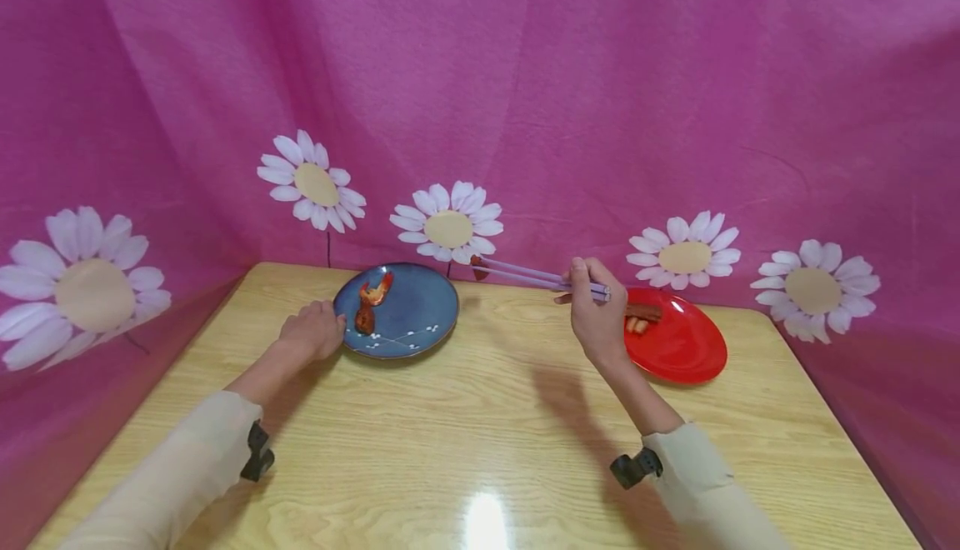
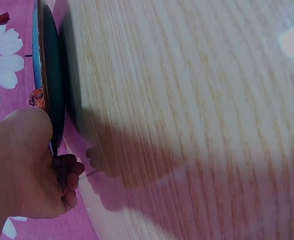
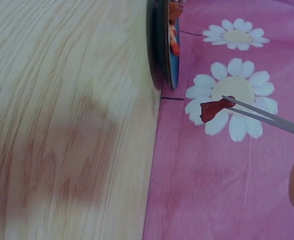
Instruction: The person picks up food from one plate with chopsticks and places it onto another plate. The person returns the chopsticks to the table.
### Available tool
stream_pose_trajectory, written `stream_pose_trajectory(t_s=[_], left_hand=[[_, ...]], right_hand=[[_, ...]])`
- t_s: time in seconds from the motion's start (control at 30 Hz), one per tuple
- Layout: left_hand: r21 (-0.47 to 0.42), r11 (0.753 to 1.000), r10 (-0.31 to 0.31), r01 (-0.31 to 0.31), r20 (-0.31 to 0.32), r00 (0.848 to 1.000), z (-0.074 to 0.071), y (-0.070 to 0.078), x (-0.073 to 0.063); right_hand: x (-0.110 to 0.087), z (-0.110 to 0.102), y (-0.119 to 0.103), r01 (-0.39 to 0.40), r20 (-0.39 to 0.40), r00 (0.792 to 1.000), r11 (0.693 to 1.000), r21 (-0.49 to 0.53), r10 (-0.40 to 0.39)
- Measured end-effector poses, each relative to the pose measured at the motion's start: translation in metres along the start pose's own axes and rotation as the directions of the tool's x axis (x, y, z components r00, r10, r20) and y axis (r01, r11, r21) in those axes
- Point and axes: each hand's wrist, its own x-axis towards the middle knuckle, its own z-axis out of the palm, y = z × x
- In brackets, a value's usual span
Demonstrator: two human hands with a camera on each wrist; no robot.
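My left hand (image 1: 313, 332) grips the left rim of a blue plate (image 1: 412, 304), its thumb at the edge and its fingers curled below in the left wrist view. On that plate lie an orange shrimp (image 1: 377, 289) and a browned, roundish piece of food (image 1: 365, 318). Purple chopsticks (image 1: 525, 273) are held in my right hand (image 1: 600, 321), pointing left. Their tips pinch a dark red piece of food (image 3: 215, 110), raised above the table's back edge, right of the blue plate. Behind my right hand is a red plate (image 1: 693, 346), partly hidden by it.
The red plate carries brown strips (image 1: 643, 312) and small pale pieces (image 1: 637, 327). Both plates stand toward the back of a wooden table (image 1: 420, 450). A pink cloth (image 1: 570, 100) with white daisies hangs behind and at both sides.
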Motion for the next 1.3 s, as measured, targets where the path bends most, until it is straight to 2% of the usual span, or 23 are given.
stream_pose_trajectory(t_s=[0.3, 0.53, 0.67, 0.8, 0.93, 1.07, 1.2, 1.3], left_hand=[[0.0, 1.0, 0.003, -0.003, 0.004, 1.0, -0.001, -0.001, 0.001], [-0.01, 1.0, 0.003, -0.003, 0.005, 1.0, -0.002, 0.001, -0.002], [-0.005, 1.0, 0.012, -0.012, -0.003, 1.0, -0.002, 0.001, -0.001], [-0.005, 1.0, 0.016, -0.016, -0.009, 1.0, -0.002, 0.001, -0.001], [-0.01, 1.0, 0.014, -0.014, -0.004, 1.0, -0.001, 0.001, 0.0], [-0.013, 1.0, 0.008, -0.008, 0.003, 1.0, -0.001, 0.0, 0.0], [-0.013, 1.0, 0.007, -0.006, 0.009, 1.0, -0.001, 0.0, -0.001], [-0.015, 1.0, 0.008, -0.008, 0.009, 1.0, -0.001, 0.0, 0.0]], right_hand=[[0.002, -0.021, -0.002, 0.006, -0.053, 0.999, 1.0, -0.01, -0.006], [0.005, -0.042, 0.025, 0.011, -0.097, 0.995, 1.0, -0.026, -0.013], [0.006, -0.05, 0.028, 0.028, -0.109, 0.994, 0.999, 0.026, -0.025], [0.007, -0.054, 0.022, 0.046, -0.106, 0.993, 0.998, 0.031, -0.042], [0.006, -0.055, 0.004, 0.055, -0.114, 0.992, 0.998, -0.003, -0.055], [0.005, -0.061, -0.003, 0.02, -0.111, 0.994, 1.0, 0.0, -0.02], [0.005, -0.073, 0.008, -0.024, -0.126, 0.992, 0.999, 0.027, 0.027], [0.005, -0.081, 0.015, -0.021, -0.124, 0.992, 0.997, 0.069, 0.03]])
